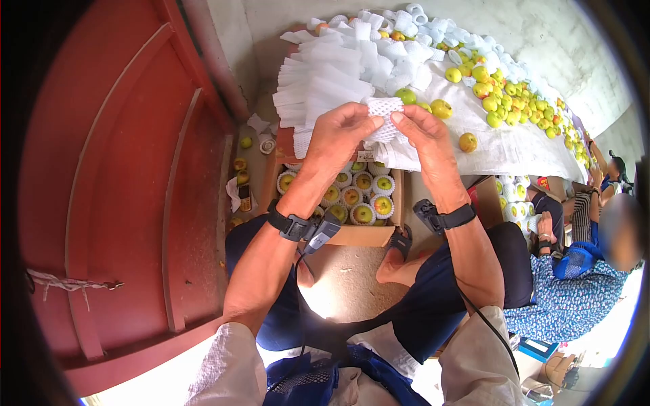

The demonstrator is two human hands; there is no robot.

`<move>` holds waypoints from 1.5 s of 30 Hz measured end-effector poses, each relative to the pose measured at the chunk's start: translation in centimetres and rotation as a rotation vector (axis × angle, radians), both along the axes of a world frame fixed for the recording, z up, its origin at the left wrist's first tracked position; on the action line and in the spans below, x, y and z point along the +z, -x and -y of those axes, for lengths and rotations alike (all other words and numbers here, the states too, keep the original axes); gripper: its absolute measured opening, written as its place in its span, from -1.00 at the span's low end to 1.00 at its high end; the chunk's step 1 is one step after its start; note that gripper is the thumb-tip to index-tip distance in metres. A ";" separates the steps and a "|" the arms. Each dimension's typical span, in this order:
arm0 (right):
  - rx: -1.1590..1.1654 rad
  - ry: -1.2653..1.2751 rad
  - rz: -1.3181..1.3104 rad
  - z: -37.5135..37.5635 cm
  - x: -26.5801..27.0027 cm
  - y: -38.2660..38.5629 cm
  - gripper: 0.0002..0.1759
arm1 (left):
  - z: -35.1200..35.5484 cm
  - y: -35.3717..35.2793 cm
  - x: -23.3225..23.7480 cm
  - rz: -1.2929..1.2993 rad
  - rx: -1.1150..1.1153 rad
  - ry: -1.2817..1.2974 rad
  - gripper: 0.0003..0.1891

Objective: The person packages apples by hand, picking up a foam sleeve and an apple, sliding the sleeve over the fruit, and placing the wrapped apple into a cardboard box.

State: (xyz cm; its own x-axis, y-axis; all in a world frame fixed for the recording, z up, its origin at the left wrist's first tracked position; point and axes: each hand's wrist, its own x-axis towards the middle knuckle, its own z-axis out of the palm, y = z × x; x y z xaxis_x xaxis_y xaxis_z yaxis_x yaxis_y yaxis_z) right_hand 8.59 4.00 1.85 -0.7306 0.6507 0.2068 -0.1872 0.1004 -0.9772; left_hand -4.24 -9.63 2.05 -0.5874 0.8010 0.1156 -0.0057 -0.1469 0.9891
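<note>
A white foam fruit net (384, 120) is stretched between my two hands, over the near edge of the cloth-covered table. My left hand (340, 132) pinches its left side with thumb and fingers. On the other side, my right hand (425, 130) grips it the same way. Just behind the net lies a green apple (405, 95), with a yellowish apple (441, 109) to its right. Below my hands stands a cardboard box (365, 235) holding rows of apples in white foam nets, such as this netted apple (363, 214).
Stacked foam nets (325, 78) cover the table's left end. A heap of loose apples (514, 105) spreads along the white cloth (440, 145). A red door (122, 196) is on the left. At right sits a person in a blue patterned top (569, 298), beside another box of netted apples (516, 193).
</note>
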 end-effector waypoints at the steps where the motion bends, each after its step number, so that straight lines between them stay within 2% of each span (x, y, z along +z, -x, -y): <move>1: 0.018 -0.021 0.015 0.0 0.2 -0.1 -0.63 | 0.0 -0.1 0.2 0.043 -0.005 0.005 -0.81; 5: 0.054 -0.101 0.067 -0.3 0.0 -0.2 -0.62 | -0.3 0.6 -0.1 0.188 -0.023 -0.022 -0.81; 9: 0.036 -0.094 0.063 0.3 0.3 -0.2 -0.60 | -0.1 0.0 0.3 0.073 0.080 -0.053 -0.81; 11: 0.037 0.055 0.065 1.9 2.4 -0.8 -0.62 | -0.2 0.0 -0.1 0.047 0.091 -0.041 -0.80; 13: 0.034 0.085 0.085 1.0 1.8 -0.7 -0.63 | -0.9 0.1 -1.2 -0.155 0.103 -0.076 -0.82; 15: 0.034 0.116 0.105 0.4 1.3 -0.7 -0.65 | -0.7 -0.4 -1.1 -0.215 0.104 -0.062 -0.83; 19: 0.119 0.268 -0.038 -0.6 0.8 -0.9 -0.68 | -0.5 -1.3 -0.4 -0.298 0.092 -0.130 -0.83; 20: 0.164 0.317 -0.095 -0.9 0.8 -0.9 -0.67 | -0.5 -1.4 0.0 -0.298 0.089 -0.137 -0.83; 22: 0.194 0.363 -0.142 -1.6 0.8 -1.0 -0.67 | -0.1 -1.3 0.7 -0.116 0.128 -0.268 -0.82; 27: 0.278 0.468 -0.200 -2.0 1.3 -1.4 -0.65 | 0.0 0.0 0.2 -0.010 0.169 -0.244 -0.81; 30: 0.349 0.477 -0.176 -2.1 1.0 -1.4 -0.66 | -0.6 -0.7 0.3 -0.108 0.216 -0.272 -0.80; 32: 0.361 0.449 -0.147 -1.6 0.6 -1.2 -0.63 | -0.2 -1.6 0.8 -0.376 0.290 -0.178 -0.78; 36: 0.438 0.420 -0.102 -0.7 0.4 -0.9 -0.66 | -0.2 -1.1 0.0 -0.470 0.318 -0.154 -0.75; 38: 0.411 0.469 -0.101 -0.5 0.0 -1.0 -0.70 | -0.3 -1.4 0.1 -0.555 0.406 -0.157 -0.82; 42: 0.347 0.447 -0.078 -0.5 -0.4 -1.2 -0.80 | -0.9 -1.3 -1.4 -0.433 0.343 -0.139 -0.82; 45: 0.345 0.434 -0.058 -1.0 -0.7 -1.2 -0.81 | -1.1 -1.2 -1.8 -0.466 0.326 -0.072 -0.81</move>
State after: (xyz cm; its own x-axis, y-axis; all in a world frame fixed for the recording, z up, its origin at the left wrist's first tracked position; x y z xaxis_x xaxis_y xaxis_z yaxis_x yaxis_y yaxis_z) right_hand 9.80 4.99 1.17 -0.9116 0.4106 0.0193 -0.1927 -0.3855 -0.9023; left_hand -3.06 -8.57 0.20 -0.6767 0.5674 0.4692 0.4858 -0.1347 0.8636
